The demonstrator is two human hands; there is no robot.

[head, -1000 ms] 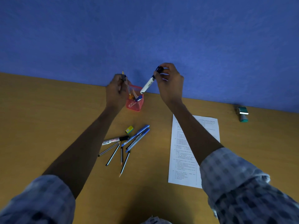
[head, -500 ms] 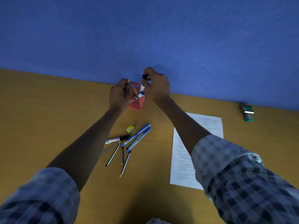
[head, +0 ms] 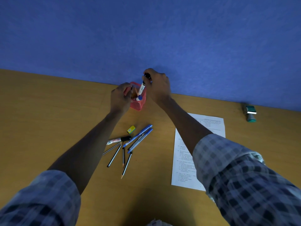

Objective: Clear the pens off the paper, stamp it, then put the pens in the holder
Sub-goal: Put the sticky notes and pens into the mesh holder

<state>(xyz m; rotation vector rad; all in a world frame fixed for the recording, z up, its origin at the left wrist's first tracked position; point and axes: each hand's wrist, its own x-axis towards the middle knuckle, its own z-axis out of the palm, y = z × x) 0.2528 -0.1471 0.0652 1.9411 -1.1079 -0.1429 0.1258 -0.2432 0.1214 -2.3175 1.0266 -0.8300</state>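
Observation:
A red mesh pen holder (head: 138, 104) stands at the back of the desk by the blue wall. My right hand (head: 157, 86) pinches the black cap of a white marker (head: 142, 88) whose lower end is inside the holder. My left hand (head: 120, 99) is at the holder's left rim, fingers closed on a pencil (head: 133, 92) that sits in the holder. A blue-capped pen (head: 139, 98) also stands in it. Loose on the desk lie a black-capped marker (head: 118, 140), two blue pens (head: 140, 136) and several pencils (head: 120, 155). The printed paper (head: 184, 160) lies right, partly under my right arm.
A green stamp (head: 250, 113) lies on its side at the far right by the wall. A small yellow eraser (head: 131, 129) sits just behind the loose pens. The wooden desk (head: 48, 119) ends against the blue wall.
Both hands came down onto the holder. The white marker swung from slanted above the holder to nearly upright with its end inside. The pencil in my left hand dropped lower into the holder.

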